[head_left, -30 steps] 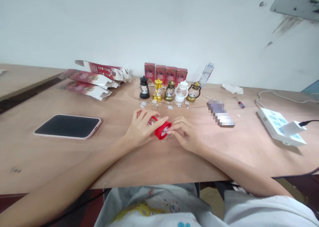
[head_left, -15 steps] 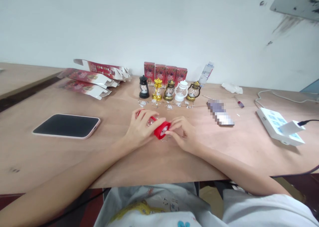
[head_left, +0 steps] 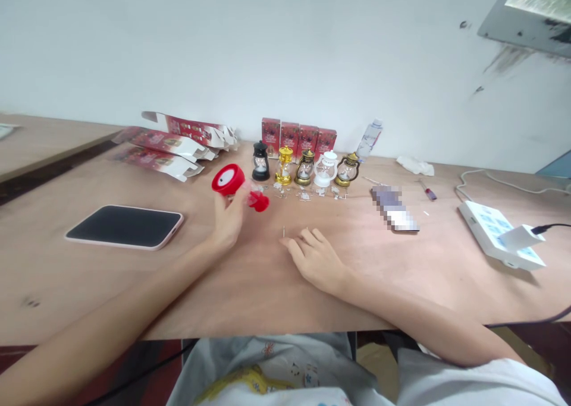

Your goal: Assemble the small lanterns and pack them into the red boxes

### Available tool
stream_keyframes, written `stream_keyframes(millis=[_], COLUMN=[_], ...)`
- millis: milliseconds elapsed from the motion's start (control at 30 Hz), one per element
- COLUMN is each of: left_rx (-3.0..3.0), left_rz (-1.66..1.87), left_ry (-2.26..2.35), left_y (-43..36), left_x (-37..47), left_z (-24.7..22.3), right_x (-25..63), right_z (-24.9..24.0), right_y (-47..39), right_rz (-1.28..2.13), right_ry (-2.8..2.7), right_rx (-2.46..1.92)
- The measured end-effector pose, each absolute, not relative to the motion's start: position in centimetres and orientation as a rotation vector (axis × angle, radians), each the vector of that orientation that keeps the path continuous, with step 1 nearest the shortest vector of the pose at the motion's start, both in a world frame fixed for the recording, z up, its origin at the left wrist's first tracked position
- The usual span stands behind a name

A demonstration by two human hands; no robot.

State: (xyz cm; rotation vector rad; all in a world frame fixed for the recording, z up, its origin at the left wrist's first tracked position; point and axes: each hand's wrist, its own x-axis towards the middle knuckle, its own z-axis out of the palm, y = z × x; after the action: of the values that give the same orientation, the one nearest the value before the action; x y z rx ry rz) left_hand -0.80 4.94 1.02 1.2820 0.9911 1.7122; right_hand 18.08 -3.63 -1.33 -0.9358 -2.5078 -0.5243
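Observation:
My left hand point(head_left: 229, 219) is closed round a red lantern point(head_left: 228, 179), which lies tilted with its round base facing up and its top to the right. My right hand point(head_left: 314, 257) rests low on the table, its fingertips at a thin pale piece point(head_left: 284, 232); whether it grips that piece is too small to tell. Behind the hands stand upright a black lantern point(head_left: 260, 162), a gold lantern point(head_left: 284, 165), a white lantern point(head_left: 325, 169) and two bronze ones, with small pale pieces point(head_left: 304, 196) in front of them.
Red boxes point(head_left: 270, 137) stand behind the lanterns, beside a clear bottle point(head_left: 370, 138). Flattened cartons point(head_left: 165, 147) lie at the back left, a phone point(head_left: 125, 226) at the left. At the right are another phone point(head_left: 392, 207), a screwdriver point(head_left: 430, 194) and a power strip point(head_left: 495, 233).
My left hand has lifted the red lantern up and to the left, turning its base upward. My right hand has come away from the lantern and down to the table.

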Motion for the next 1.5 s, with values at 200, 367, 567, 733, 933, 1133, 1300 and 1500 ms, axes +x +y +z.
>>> stream_keyframes(millis=[200,367,567,733,933,1133,1300,1500], left_rx=[0.63,0.465,0.592,0.67,0.783,0.786,0.796,0.79], left_rz=[1.408,1.349,1.332,1.229,1.188,1.183,1.164,1.153], left_ry=[0.94,0.882,0.896,0.838,0.759,0.73,0.707,0.705], left_y=[3.9,4.3,4.5,3.8,2.9,2.6,2.5,2.5], left_x=[-0.3,-0.5,-0.4,-0.3,0.1,0.3,0.3,0.2], left_z=[3.0,2.9,2.2,2.5,3.0,2.9,2.8,2.7], right_x=[18.5,19.5,20.4,20.4,20.2,20.1,20.0,19.9], right_z=[-1.1,-1.5,-1.2,-1.0,-1.1,-1.1,-1.1,-1.1], right_y=[-3.2,-2.0,-1.1,-0.7,0.1,0.0,-0.2,-0.3], right_rz=[-0.547,-0.459,0.117,0.899,1.029,1.016,1.013,0.997], right_ry=[-2.484,-2.247,-1.935,-1.465,-1.288,-1.272,-1.27,-1.267], right_rx=[-0.876,-0.982,-0.982,-0.93,-0.887,-0.875,-0.854,-0.865])
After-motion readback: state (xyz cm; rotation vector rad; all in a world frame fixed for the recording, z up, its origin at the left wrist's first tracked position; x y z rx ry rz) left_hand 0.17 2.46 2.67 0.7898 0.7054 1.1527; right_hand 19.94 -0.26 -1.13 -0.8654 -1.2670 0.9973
